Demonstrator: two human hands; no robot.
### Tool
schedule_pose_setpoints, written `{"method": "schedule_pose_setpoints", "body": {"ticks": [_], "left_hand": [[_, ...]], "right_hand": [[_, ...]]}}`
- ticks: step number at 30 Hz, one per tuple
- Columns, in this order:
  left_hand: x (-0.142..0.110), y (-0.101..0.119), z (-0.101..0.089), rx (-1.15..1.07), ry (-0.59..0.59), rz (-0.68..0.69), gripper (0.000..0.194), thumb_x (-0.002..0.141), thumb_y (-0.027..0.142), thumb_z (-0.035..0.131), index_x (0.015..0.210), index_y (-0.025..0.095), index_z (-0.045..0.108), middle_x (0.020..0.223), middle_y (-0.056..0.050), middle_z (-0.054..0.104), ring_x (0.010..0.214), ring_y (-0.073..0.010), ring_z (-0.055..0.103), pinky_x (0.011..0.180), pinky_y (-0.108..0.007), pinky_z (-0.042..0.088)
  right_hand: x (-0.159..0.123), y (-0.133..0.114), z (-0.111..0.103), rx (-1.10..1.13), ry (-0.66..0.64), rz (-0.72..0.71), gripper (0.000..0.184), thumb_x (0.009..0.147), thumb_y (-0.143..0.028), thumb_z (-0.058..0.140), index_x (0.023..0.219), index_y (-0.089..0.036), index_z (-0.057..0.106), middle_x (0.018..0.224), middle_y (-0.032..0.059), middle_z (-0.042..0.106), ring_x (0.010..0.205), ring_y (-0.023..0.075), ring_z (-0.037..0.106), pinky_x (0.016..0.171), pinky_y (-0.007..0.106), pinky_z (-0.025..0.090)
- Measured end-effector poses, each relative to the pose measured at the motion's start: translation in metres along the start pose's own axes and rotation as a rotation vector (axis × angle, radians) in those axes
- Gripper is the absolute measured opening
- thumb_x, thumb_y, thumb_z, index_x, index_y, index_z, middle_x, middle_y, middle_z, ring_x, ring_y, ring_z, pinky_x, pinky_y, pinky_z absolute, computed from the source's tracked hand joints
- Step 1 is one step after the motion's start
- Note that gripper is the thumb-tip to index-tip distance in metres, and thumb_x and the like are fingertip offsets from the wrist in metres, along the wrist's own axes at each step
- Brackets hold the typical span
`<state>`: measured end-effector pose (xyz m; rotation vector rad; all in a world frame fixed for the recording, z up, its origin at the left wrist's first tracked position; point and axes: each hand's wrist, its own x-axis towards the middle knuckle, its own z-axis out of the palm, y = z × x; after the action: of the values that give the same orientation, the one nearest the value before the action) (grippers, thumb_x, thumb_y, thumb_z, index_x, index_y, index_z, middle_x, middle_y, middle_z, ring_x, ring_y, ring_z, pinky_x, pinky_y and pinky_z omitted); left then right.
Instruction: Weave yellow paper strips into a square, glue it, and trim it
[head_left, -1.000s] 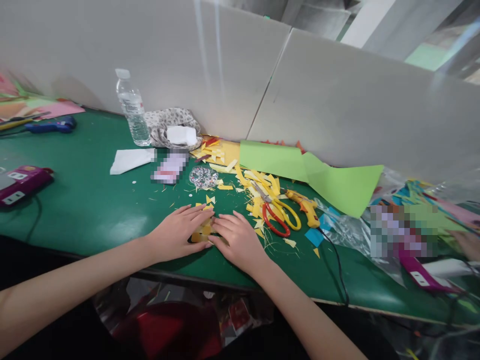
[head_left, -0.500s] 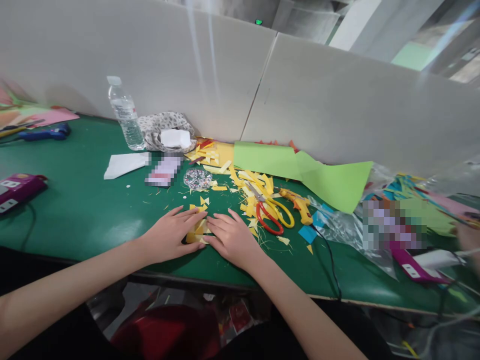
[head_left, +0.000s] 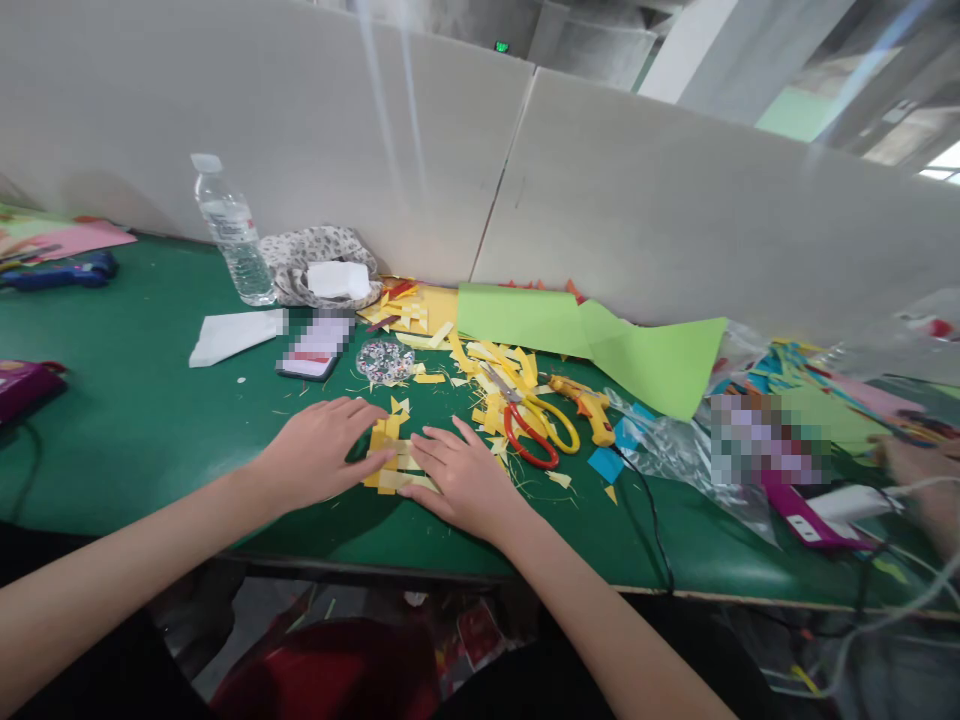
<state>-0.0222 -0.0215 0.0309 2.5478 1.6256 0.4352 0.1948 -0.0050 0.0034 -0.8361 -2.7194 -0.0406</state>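
Yellow paper strips (head_left: pixel 384 450) lie crossed over one another near the table's front edge, darker yellow ones crossing paler ones. My left hand (head_left: pixel 319 452) is at their left side, fingers stretched out, the thumb over the strips. From the right, my right hand (head_left: pixel 466 482) lies flat with fingers spread, its fingertips on the pale strip ends. Scissors (head_left: pixel 536 425) with red and yellow handles rest on a pile of yellow paper scraps (head_left: pixel 491 365) beyond my right hand. A yellow glue gun (head_left: pixel 589 402) lies to the right of the scissors.
A water bottle (head_left: pixel 236 235), a phone (head_left: pixel 315 348) and a bead-filled ring (head_left: pixel 385 361) stand or lie farther back. Green paper (head_left: pixel 525 318) leans along the grey partition (head_left: pixel 637 190). At right are a plastic bag (head_left: pixel 682 455), a purple power strip (head_left: pixel 806 515) and another person's hand (head_left: pixel 919 485).
My left hand has drawn back to the left and uncovered more of the yellow strips. My right hand stays on them. The view has shifted slightly.
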Motion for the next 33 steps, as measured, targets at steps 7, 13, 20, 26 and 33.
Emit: {"method": "schedule_pose_setpoints", "body": {"ticks": [7, 13, 20, 26, 33], "left_hand": [[0.007, -0.016, -0.001, -0.518, -0.221, -0.430, 0.033, 0.078, 0.048, 0.048, 0.098, 0.022, 0.049, 0.077, -0.002, 0.067, 0.070, -0.0200, 0.064, 0.055, -0.027, 0.043], [0.010, -0.019, 0.008, -0.998, -0.340, -0.442, 0.027, 0.077, 0.028, 0.048, 0.103, 0.022, 0.043, 0.093, -0.004, 0.066, 0.087, -0.0193, 0.064, 0.063, -0.028, 0.050], [0.006, -0.015, 0.010, -0.312, -0.056, -0.009, 0.044, 0.073, 0.013, 0.052, 0.115, 0.025, 0.048, 0.112, -0.005, 0.058, 0.104, -0.0228, 0.056, 0.084, -0.036, 0.047], [0.001, -0.011, 0.005, 0.097, -0.026, 0.488, 0.035, 0.087, 0.010, 0.042, 0.115, 0.026, 0.055, 0.123, -0.008, 0.055, 0.114, -0.0228, 0.050, 0.093, -0.040, 0.043], [-0.001, -0.019, 0.019, 0.213, -0.039, 0.664, 0.035, 0.091, 0.009, 0.034, 0.118, 0.016, 0.055, 0.114, -0.011, 0.063, 0.108, -0.0219, 0.057, 0.093, -0.037, 0.044]], "right_hand": [[-0.001, 0.000, 0.002, -0.001, 0.017, -0.010, 0.046, 0.091, -0.046, 0.038, 0.117, -0.013, 0.056, 0.118, 0.0094, 0.062, 0.116, 0.0235, 0.050, 0.105, 0.048, 0.027], [-0.001, -0.001, 0.002, 0.002, 0.020, 0.005, 0.044, 0.090, -0.044, 0.040, 0.117, -0.015, 0.057, 0.117, 0.0099, 0.063, 0.116, 0.0246, 0.051, 0.104, 0.048, 0.028], [0.000, -0.001, 0.001, 0.027, 0.010, 0.036, 0.044, 0.088, -0.045, 0.043, 0.116, -0.016, 0.058, 0.119, 0.0090, 0.062, 0.117, 0.0239, 0.050, 0.105, 0.048, 0.027], [0.000, -0.003, -0.002, 0.045, 0.007, 0.041, 0.042, 0.087, -0.044, 0.046, 0.115, -0.015, 0.059, 0.118, 0.0092, 0.062, 0.117, 0.0241, 0.050, 0.104, 0.048, 0.028], [0.000, -0.003, -0.003, 0.049, -0.003, 0.036, 0.043, 0.088, -0.044, 0.043, 0.116, -0.014, 0.057, 0.117, 0.0099, 0.063, 0.117, 0.0255, 0.049, 0.104, 0.050, 0.028]]}}
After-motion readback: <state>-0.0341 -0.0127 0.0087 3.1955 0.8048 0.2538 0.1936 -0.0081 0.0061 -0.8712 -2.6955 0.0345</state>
